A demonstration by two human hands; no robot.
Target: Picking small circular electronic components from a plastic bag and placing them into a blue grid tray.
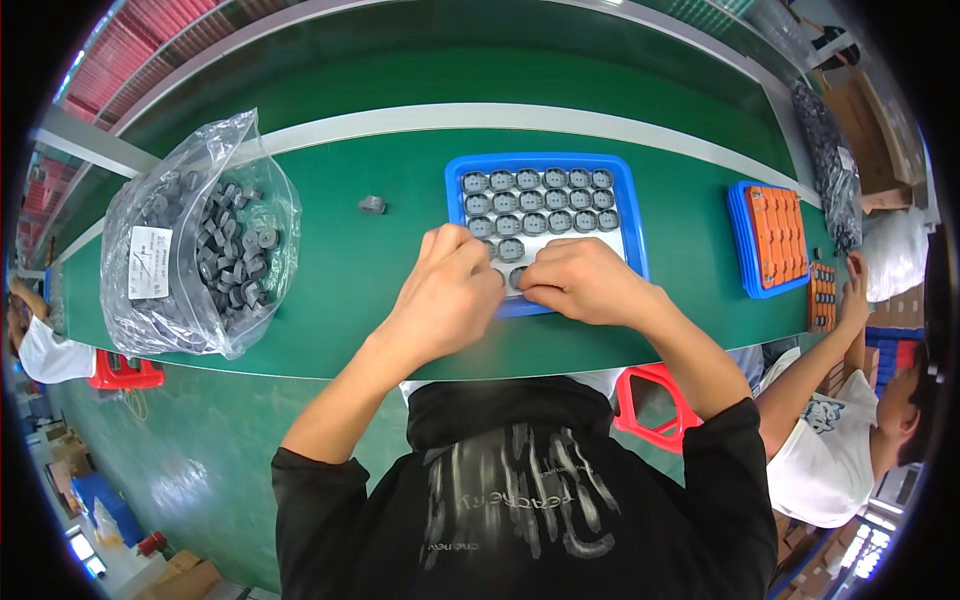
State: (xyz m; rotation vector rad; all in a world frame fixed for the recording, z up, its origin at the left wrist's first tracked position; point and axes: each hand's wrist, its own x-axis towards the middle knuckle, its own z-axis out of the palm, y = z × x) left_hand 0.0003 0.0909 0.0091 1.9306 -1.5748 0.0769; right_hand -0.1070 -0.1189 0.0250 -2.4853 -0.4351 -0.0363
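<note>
Tray (630,205) btm-L corner hidden behind L hand (446,292), grip unclear.

Bright, even light; glare patches on the green floor (215,450) and plastic bag (190,245); edges bend into black corners.

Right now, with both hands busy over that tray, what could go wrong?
The left hand and right hand are close to the round grey pieces in the blue tray, so a stray knuckle might knock one askew.
The loose grey piece, alone on the green table, could be overlooked.
The clear plastic bag sits near the table's near edge; a nudge might tip it off.
</note>
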